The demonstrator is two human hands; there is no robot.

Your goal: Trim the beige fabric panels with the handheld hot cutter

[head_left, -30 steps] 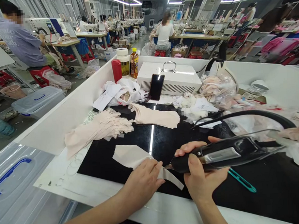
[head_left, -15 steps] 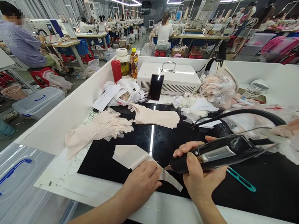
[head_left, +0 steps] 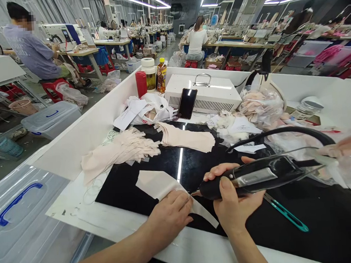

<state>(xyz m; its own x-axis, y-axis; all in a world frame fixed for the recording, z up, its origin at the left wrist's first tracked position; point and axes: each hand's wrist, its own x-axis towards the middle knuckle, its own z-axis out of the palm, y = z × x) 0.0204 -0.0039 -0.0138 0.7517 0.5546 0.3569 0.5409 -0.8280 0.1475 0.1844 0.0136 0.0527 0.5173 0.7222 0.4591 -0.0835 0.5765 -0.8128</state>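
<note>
A pale pink fabric piece (head_left: pixel 155 183) lies on the black glossy board (head_left: pixel 131 182), its narrow strip (head_left: pixel 207 215) reaching right. My left hand (head_left: pixel 173 213) presses on it, fingers together and bent over the fabric, closed. My right hand (head_left: pixel 233 207) is wrapped round a black corded handheld tool (head_left: pixel 256 176) with a silver panel. The tool's thin metal tip (head_left: pixel 195 193) points left and meets the fabric edge beside my left fingertips; exact contact is hard to see. Just right of my right hand lies a teal-handled slim tool (head_left: pixel 289 215), partly hidden.
Fanned fabric pieces (head_left: pixel 121 149) and a flatter stack (head_left: pixel 190 136) lie behind. A phone (head_left: pixel 188 103) leans on a white metal box (head_left: pixel 203 93). Plastic bags of scraps (head_left: pixel 260 105) crowd the right. Raised white walls (head_left: pixel 82 132) edge the table; a lidded plastic bin (head_left: pixel 22 226) stands left.
The whole view has shifted slightly right. Both hands hold nearly the same places on the fabric and the tool; the tool tip sits marginally closer to my left fingertips.
</note>
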